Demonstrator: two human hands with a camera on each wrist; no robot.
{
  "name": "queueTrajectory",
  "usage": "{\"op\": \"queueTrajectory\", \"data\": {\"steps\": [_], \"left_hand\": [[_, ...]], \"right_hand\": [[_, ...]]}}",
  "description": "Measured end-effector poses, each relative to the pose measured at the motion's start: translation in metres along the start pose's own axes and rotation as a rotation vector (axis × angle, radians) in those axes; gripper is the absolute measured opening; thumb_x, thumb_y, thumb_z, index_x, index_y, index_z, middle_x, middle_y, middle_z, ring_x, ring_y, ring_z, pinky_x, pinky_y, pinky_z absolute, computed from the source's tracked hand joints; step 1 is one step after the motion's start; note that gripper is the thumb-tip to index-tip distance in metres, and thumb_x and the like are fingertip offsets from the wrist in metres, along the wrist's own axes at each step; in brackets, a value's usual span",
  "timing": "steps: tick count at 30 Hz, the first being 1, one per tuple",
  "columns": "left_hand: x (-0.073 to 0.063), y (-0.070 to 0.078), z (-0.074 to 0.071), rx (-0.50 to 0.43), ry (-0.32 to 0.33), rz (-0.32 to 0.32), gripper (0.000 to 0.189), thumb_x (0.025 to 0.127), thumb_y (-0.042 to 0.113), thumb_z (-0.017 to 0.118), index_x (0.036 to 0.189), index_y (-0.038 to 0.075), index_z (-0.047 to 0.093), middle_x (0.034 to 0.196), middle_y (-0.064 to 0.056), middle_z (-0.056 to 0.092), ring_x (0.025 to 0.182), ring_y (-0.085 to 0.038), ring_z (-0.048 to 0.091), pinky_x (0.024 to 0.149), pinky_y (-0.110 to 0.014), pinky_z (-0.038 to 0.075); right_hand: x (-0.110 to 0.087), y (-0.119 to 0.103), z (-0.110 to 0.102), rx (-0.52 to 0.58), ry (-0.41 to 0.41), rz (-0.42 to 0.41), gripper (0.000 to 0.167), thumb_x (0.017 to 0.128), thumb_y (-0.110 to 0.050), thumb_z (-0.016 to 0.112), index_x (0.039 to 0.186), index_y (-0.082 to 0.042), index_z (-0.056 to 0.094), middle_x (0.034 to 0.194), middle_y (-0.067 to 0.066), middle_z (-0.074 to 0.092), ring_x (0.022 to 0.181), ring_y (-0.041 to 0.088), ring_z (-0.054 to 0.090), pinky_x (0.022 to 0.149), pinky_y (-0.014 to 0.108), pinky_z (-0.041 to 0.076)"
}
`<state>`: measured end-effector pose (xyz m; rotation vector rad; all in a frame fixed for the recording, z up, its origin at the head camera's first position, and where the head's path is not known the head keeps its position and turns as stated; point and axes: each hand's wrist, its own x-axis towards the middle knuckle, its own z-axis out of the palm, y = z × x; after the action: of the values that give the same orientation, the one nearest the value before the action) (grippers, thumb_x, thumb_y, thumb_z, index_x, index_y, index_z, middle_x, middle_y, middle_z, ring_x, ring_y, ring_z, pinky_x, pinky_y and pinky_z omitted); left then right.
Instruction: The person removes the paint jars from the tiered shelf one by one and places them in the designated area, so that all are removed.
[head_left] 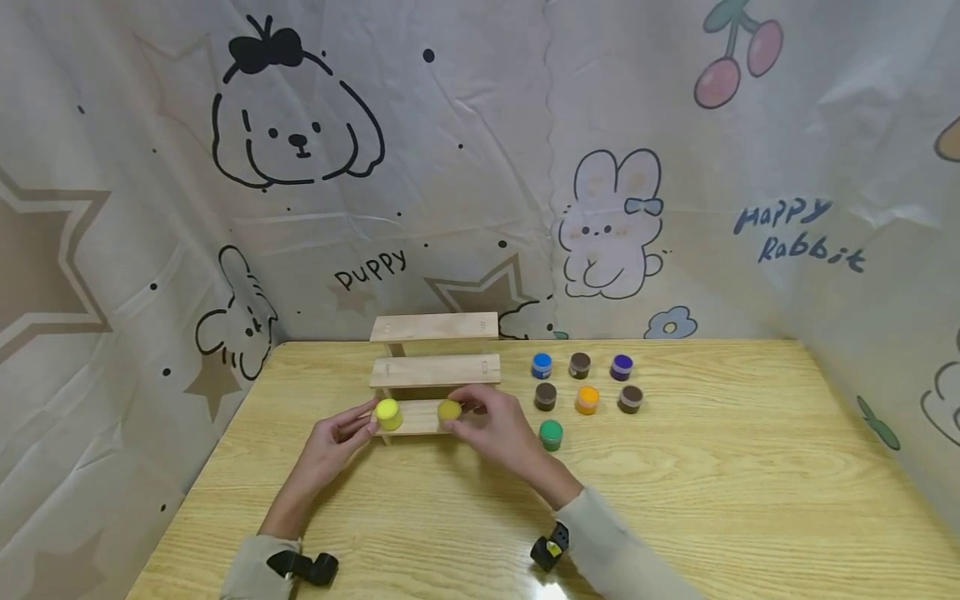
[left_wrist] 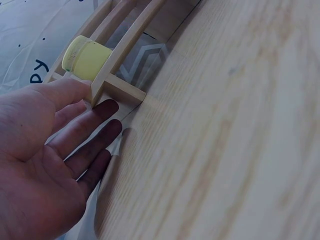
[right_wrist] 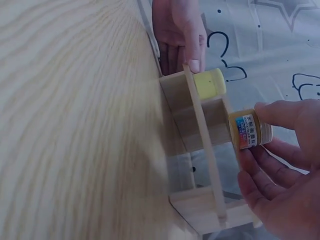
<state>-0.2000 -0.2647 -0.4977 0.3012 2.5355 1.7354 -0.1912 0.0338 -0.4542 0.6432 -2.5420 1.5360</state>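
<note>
A small wooden three-step rack (head_left: 435, 371) stands at the back of the table. On the left end of its lowest step sits a bright yellow paint jar (head_left: 388, 414). My left hand (head_left: 333, 439) holds that end of the rack, its thumb (left_wrist: 75, 92) at the front corner beside the yellow jar and the other fingers around the end. With thumb and fingertips my right hand (head_left: 498, 425) pinches an ochre paint jar (right_wrist: 247, 129) by its lid, at the right part of the lowest step. The ochre jar's label faces the right wrist camera.
Right of the rack, several paint jars stand in loose rows: a blue jar (head_left: 542, 365), a purple jar (head_left: 621, 367), an orange jar (head_left: 587, 400), a green jar (head_left: 551, 434) and brown ones (head_left: 580, 365). A printed curtain (head_left: 465, 208) hangs behind the wooden table (head_left: 720, 467).
</note>
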Motion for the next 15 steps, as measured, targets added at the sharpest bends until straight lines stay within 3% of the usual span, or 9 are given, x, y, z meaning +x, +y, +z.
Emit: {"op": "queueTrajectory", "data": {"steps": [15], "left_hand": [[0.001, -0.002, -0.001, 0.000, 0.004, -0.003, 0.050, 0.102, 0.022, 0.067, 0.147, 0.002, 0.056, 0.136, -0.020, 0.064, 0.111, -0.005, 0.066, 0.090, -0.014, 0.050]], "right_hand": [[-0.030, -0.002, -0.041, -0.004, 0.020, -0.029, 0.029, 0.089, -0.022, 0.083, 0.115, -0.013, 0.072, 0.108, -0.005, 0.071, 0.097, 0.013, 0.066, 0.090, 0.046, 0.057]]}}
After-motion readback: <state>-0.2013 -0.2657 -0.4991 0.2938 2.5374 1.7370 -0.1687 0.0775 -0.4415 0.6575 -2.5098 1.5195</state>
